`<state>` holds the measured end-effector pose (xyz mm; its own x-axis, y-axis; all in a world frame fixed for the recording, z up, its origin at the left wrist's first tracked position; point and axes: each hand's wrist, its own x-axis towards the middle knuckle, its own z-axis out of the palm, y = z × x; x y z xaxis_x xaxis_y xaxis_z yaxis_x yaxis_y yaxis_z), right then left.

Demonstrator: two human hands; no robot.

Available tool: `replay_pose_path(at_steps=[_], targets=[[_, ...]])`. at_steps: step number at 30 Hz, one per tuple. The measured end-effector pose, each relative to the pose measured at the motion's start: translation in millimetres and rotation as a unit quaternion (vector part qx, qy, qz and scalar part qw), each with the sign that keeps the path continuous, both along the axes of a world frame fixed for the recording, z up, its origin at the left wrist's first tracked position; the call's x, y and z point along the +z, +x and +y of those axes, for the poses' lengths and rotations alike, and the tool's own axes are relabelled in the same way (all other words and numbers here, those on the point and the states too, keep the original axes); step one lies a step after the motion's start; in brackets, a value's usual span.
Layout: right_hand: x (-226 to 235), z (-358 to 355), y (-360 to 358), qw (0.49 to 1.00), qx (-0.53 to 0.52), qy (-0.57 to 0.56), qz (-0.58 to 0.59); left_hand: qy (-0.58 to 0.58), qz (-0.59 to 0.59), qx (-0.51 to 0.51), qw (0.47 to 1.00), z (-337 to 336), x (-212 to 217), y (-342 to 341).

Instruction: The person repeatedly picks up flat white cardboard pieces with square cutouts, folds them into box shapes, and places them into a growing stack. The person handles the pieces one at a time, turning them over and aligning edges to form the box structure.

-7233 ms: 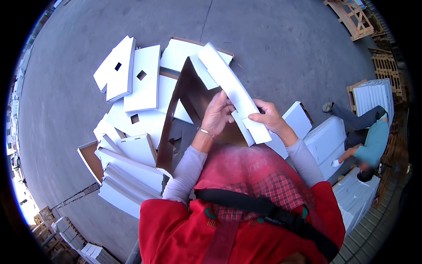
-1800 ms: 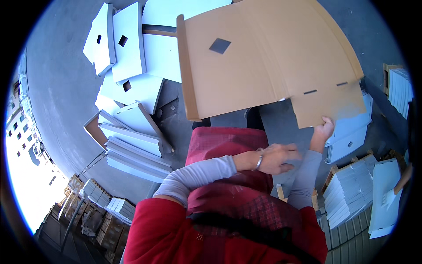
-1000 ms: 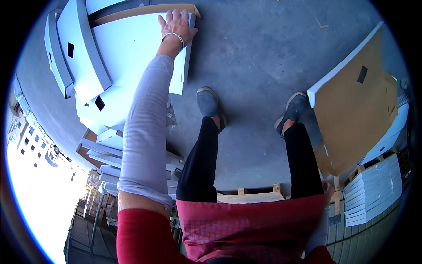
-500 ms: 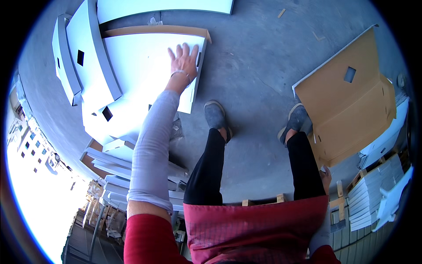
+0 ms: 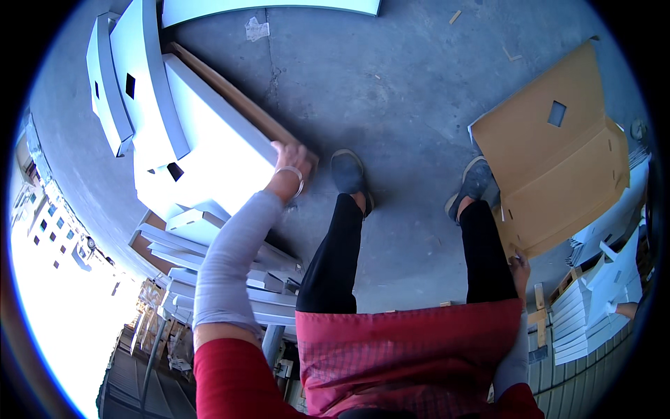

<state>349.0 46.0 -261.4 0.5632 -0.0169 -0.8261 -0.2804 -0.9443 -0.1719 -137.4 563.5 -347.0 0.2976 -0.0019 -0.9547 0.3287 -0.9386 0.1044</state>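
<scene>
My left hand [image 5: 293, 166] is curled over the corner of a flat white cardboard box [image 5: 230, 129] at the left, its fingers wrapped on the edge. A brown inner side [image 5: 237, 98] shows along the box's far edge. Low at the right, my right hand [image 5: 518, 267] pinches the near edge of an open cardboard blank [image 5: 558, 160], brown on the side facing me, with a diamond-shaped hole and a crease. This blank leans beside my right leg. My apron hides part of the right forearm.
Further white boxes [image 5: 143, 77] overlap at the left, and folded white pieces [image 5: 188, 286] are stacked nearer me. White sheets [image 5: 579, 318] lie piled at the right, where another person's hand [image 5: 626, 309] reaches in. Grey concrete floor [image 5: 405, 91] stretches between; my shoes [image 5: 347, 171] stand on it.
The white box has swung round, its right end coming toward me. My left hand went from lying flat on it to gripping its corner. Another person's hand has appeared at the right.
</scene>
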Motion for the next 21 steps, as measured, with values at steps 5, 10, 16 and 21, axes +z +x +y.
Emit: replay_pose_path(at_steps=[5,10,16,21], targets=[[8,43,-9,1.000,-0.015,-0.006,-0.022,-0.154,0.079,-0.066,0.983,-4,87,-86],[40,78,1,0.988,-0.079,0.079,-0.105,-0.182,0.125,-0.138,0.965,20,166,-73],[107,186,-51,0.984,-0.035,0.172,-0.014,-0.095,-0.052,0.025,0.994,56,369,-21],[224,263,-143,0.955,-0.073,0.241,0.157,-0.074,-0.285,0.212,0.932,56,518,18]])
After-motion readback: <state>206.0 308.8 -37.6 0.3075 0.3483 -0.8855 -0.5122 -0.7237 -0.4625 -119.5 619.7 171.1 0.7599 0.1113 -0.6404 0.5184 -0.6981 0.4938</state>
